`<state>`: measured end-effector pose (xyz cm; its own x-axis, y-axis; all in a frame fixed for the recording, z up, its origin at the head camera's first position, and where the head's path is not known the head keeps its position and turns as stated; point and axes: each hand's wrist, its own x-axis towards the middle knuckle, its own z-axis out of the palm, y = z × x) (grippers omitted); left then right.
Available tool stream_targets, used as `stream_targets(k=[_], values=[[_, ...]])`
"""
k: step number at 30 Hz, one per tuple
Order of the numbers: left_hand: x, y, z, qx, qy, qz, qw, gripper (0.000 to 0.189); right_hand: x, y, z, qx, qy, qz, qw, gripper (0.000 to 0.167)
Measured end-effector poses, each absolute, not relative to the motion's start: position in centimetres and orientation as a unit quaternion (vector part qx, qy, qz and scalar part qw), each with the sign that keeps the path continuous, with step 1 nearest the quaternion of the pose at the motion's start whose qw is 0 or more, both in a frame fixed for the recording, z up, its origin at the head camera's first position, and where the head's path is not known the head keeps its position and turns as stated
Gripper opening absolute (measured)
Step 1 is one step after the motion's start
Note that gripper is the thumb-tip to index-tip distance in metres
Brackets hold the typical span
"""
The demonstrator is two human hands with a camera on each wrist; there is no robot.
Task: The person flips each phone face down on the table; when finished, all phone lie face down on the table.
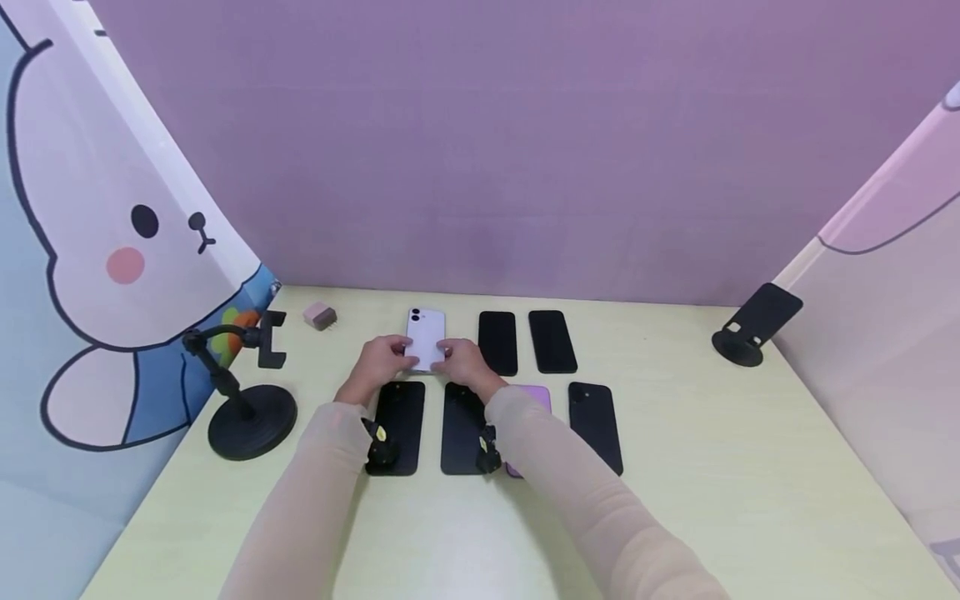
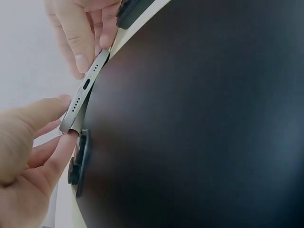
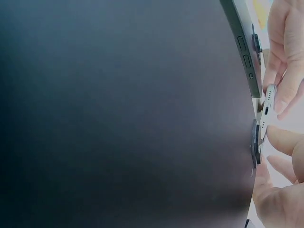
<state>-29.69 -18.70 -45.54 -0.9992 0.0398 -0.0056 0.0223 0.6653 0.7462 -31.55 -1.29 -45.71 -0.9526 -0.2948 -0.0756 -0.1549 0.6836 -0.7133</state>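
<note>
A white smartphone (image 1: 425, 337) lies back up in the back row, its dual camera at the far left corner. My left hand (image 1: 377, 364) pinches its left edge near the close end. On the opposite edge my right hand (image 1: 468, 365) grips it with thumb and fingers. The left wrist view shows the phone's bottom edge with its charging port (image 2: 86, 84), tilted between both hands. Below my wrists lie two black phones, the left one (image 1: 405, 433) and the middle one (image 1: 459, 433), partly hidden by the wrist cameras. A purple phone (image 1: 538, 395) is mostly covered by my right sleeve.
Two black phones, one (image 1: 498, 343) beside the other (image 1: 552, 342), continue the back row. Another dark phone (image 1: 595, 423) lies front right. A black phone stand (image 1: 251, 422) and a pinkish charger plug (image 1: 320, 316) are at left. A stand (image 1: 738, 348) props a black phone (image 1: 765, 312) far right.
</note>
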Motion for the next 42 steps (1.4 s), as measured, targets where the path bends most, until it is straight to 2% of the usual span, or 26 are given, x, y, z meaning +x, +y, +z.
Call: stream_targets(k=[12, 20, 24, 28, 32, 42], values=[[-30.1, -18.3, -45.8, 0.025, 0.92, 0.391, 0.016, 0.041, -31.4, -1.2, -45.4, -0.111, 0.921, -0.361, 0.095, 0.046], [-30.4, -18.0, -45.6, 0.015, 0.929, 0.369, 0.025, 0.038, -31.4, -0.5, -45.0, -0.143, 0.93, -0.325, 0.091, 0.044], [-30.3, -16.7, -44.7, 0.011, 0.925, 0.379, -0.008, 0.035, -31.6, 1.4, -44.0, -0.152, 0.928, -0.332, 0.076, 0.041], [-30.1, -14.6, -44.1, 0.057, 0.919, 0.388, -0.032, 0.033, -31.7, 3.8, -43.2, -0.153, 0.932, -0.323, 0.056, 0.04], [-29.9, -12.7, -44.2, 0.084, 0.912, 0.401, -0.018, 0.033, -31.7, 6.1, -43.3, -0.148, 0.937, -0.312, 0.056, 0.042], [-30.8, -9.3, -45.1, 0.085, 0.902, 0.424, 0.023, 0.035, -31.1, 10.0, -43.8, -0.101, 0.936, -0.33, 0.072, 0.047]])
